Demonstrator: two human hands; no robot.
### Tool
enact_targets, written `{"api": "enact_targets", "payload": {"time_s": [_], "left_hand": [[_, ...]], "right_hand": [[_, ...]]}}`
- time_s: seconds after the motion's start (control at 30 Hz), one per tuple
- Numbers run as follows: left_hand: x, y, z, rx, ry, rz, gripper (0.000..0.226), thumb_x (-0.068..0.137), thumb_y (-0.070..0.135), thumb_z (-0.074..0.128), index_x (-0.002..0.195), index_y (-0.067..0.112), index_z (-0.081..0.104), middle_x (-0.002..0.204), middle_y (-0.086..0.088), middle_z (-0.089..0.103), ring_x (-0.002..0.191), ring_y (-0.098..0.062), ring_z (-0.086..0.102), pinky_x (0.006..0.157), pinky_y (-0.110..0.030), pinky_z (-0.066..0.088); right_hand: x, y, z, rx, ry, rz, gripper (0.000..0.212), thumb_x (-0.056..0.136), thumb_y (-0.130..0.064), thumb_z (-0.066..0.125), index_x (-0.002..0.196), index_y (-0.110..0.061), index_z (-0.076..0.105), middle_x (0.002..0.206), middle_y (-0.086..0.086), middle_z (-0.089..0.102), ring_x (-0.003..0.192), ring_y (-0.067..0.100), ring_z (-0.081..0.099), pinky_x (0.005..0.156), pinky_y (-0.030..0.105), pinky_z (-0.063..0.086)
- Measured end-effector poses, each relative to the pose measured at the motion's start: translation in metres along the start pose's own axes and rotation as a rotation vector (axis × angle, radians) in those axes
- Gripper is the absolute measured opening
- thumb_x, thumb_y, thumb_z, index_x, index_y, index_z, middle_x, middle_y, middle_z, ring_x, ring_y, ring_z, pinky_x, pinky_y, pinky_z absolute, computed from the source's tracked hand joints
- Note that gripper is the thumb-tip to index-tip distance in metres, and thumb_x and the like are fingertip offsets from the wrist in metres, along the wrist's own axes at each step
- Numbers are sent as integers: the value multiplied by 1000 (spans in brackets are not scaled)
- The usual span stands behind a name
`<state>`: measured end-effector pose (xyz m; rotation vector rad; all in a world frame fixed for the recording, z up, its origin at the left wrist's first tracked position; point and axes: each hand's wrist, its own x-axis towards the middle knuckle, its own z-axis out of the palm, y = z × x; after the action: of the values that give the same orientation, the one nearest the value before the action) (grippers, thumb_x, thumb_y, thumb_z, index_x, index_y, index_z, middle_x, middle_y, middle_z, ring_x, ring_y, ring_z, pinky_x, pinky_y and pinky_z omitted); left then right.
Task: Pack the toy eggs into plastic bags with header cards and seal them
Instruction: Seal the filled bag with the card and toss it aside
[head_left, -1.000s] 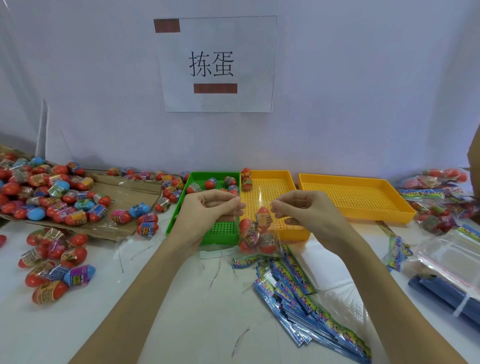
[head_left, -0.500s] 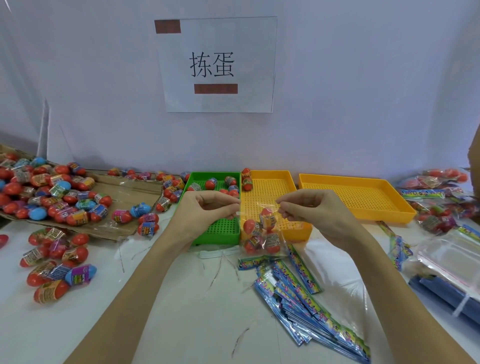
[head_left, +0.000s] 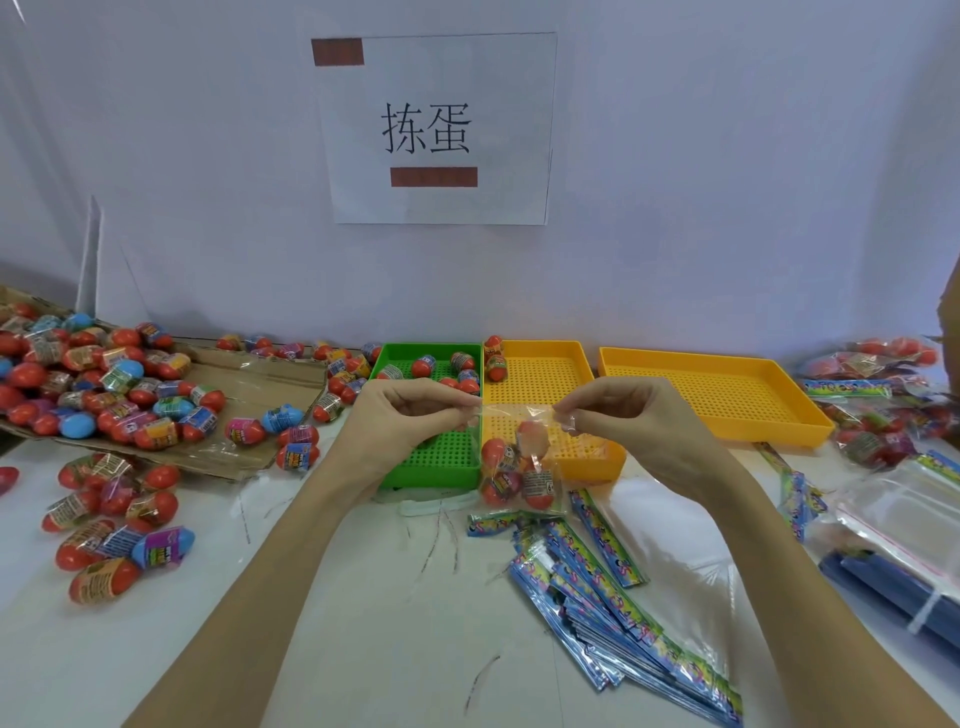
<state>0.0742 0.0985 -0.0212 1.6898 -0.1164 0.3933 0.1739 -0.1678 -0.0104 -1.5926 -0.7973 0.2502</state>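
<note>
Left hand and right hand each pinching a top corner of clear plastic bag, bag hanging above green tray and yellow tray (several red toy eggs inside), header cards on table below.

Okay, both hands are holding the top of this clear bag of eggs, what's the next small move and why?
Probably run the pinch along the mouth to press it shut. The left hand and right hand each pinch a top corner of the clear plastic bag, which hangs above the white table with red toy eggs already inside. Whether a header card is in it cannot be told.
</note>
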Motion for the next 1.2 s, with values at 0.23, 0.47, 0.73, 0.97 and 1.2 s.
{"api": "enact_targets", "payload": {"time_s": [0.23, 0.47, 0.73, 0.97, 1.2], "left_hand": [[-2, 2, -2, 177, -8, 145, 23, 86, -8, 75, 94, 12, 84, 95, 1, 79, 92, -10, 73, 79, -16, 56], [-3, 1, -5, 241, -55, 114, 19, 92, -4, 71, 100, 8, 83, 102, 6, 77, 101, -8, 71, 83, -16, 56], [1, -5, 7, 98, 57, 53, 13, 83, 6, 84, 96, 10, 83, 94, 0, 80, 92, -13, 76, 79, -17, 57], [2, -7, 9, 70, 63, -12, 13, 82, 24, 83, 95, 26, 84, 93, 0, 81, 87, -15, 77, 77, -18, 58], [2, -8, 8, 151, 20, -16, 12, 89, 16, 79, 100, 22, 80, 95, 3, 80, 88, -12, 75, 80, -19, 58]], "right_hand": [[0, 2, -2, -69, 0, -9, 16, 90, -10, 75, 94, -23, 84, 94, 6, 80, 94, 21, 75, 83, 22, 58], [1, 0, 0, -109, 27, 39, 27, 97, -3, 66, 96, -23, 84, 95, 3, 80, 95, 19, 75, 87, 27, 59], [4, 4, 8, -110, 73, 32, 13, 86, -21, 80, 99, -16, 79, 94, 1, 78, 91, 18, 74, 82, 26, 59], [5, 7, 9, -69, 93, 23, 26, 86, -25, 76, 107, -11, 70, 90, 5, 76, 83, 21, 73, 78, 27, 58], [4, 5, 11, -67, 100, 37, 18, 91, -11, 75, 109, -9, 70, 90, 7, 75, 83, 20, 72, 79, 28, 58]]}}
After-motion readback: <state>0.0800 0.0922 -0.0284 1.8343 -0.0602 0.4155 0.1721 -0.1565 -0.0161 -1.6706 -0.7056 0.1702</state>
